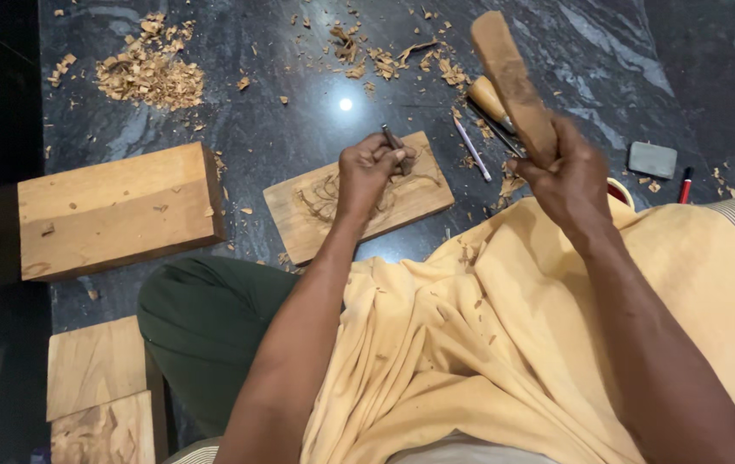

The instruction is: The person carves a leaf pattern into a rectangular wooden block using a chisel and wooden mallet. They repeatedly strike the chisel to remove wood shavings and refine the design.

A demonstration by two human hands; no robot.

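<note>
The left hand pinches a chisel upright on the carved board, steadying its tip, while the right hand grips a raised wooden mallet.

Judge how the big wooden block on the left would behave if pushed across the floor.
The block looks thick and solid, so probably heavy and stiff. It lies flat on a broad face, so it is unlikely to tip or roll. On the glossy stone floor it would likely slide.

Thick block left of carved plank.
</note>
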